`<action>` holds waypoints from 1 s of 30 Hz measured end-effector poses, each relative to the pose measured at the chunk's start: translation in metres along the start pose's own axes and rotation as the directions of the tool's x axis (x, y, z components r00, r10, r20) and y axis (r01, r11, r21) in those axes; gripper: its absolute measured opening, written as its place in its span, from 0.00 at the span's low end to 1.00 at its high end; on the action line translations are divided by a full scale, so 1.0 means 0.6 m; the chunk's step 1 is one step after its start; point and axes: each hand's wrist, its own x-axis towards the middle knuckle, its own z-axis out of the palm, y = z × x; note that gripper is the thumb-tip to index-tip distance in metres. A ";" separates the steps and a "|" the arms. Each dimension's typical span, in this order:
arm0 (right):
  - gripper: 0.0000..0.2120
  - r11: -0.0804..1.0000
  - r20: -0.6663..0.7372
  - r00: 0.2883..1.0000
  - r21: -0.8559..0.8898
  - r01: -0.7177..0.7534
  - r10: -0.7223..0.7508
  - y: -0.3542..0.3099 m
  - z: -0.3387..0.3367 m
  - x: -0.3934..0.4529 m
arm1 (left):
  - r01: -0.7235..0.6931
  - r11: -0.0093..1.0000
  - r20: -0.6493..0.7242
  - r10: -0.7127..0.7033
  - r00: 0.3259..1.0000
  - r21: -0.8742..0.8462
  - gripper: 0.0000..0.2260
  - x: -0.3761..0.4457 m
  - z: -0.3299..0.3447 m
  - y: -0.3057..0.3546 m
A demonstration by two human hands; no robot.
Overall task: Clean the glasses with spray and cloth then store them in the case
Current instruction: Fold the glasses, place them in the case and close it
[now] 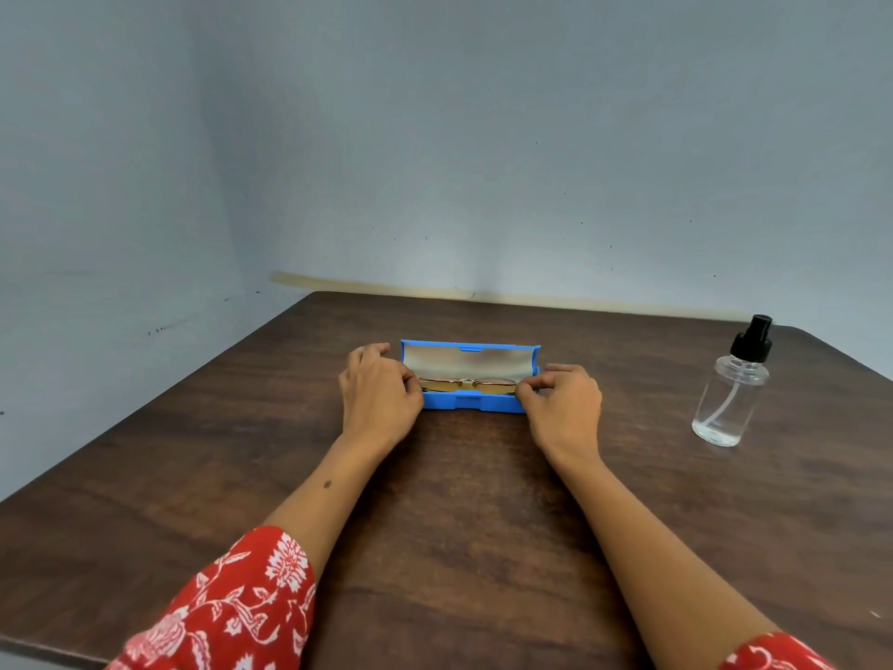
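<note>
- Open rectangular plastic glasses case (476, 402): bright blue, pale beige lining.
- Folded metal-framed glasses (466, 384): gold.
- Clear plastic spray bottle (730, 394): black pump top.
- Wooden bench (449, 515): dark brown grain.
- Fabric sleeve (227, 606): red with white floral print.
- Painted wall (483, 137): pale grey-blue.

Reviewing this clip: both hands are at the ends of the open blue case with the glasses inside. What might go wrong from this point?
1. The glasses lie along the front edge of the open case; shutting the lid could pinch the frame if they are not fully seated.
2. The left hand and right hand pinch at the case ends, so fingers could get caught.
3. No cloth is visible, so whether wiping happened cannot be confirmed.
</note>
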 end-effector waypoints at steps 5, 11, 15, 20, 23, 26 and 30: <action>0.05 0.998 -0.037 0.998 -0.053 0.043 -0.045 -0.005 -0.003 -0.007 | 0.013 1.000 0.037 -0.012 0.999 -0.019 0.10 -0.001 -0.001 0.005; 0.09 0.996 -0.182 0.983 0.093 -0.010 0.027 -0.007 -0.007 -0.005 | 0.016 0.982 -0.065 -0.029 0.997 -0.186 0.10 -0.003 -0.005 0.003; 0.17 0.980 -0.149 0.985 0.191 -0.059 0.088 -0.006 -0.007 0.001 | 0.061 0.882 -0.189 -0.167 0.968 -0.467 0.06 -0.003 -0.007 0.008; 0.32 0.958 0.075 0.990 0.254 -0.132 0.117 -0.004 0.001 0.009 | 0.304 0.692 0.151 -0.275 0.950 -0.654 0.27 0.012 0.003 0.020; 0.35 0.958 0.161 0.980 0.243 -0.155 0.118 -0.009 0.008 0.012 | 0.358 0.629 0.258 -0.248 0.934 -0.690 0.43 0.010 0.008 0.027; 0.35 0.971 0.200 0.974 0.188 -0.148 0.110 -0.012 0.010 0.011 | 0.368 0.568 0.279 -0.241 0.930 -0.736 0.46 0.005 0.010 0.040; 0.35 0.960 0.174 0.978 0.236 -0.151 0.111 -0.007 -0.004 0.011 | 0.398 0.489 0.306 -0.260 0.916 -0.776 0.51 -0.002 0.014 0.060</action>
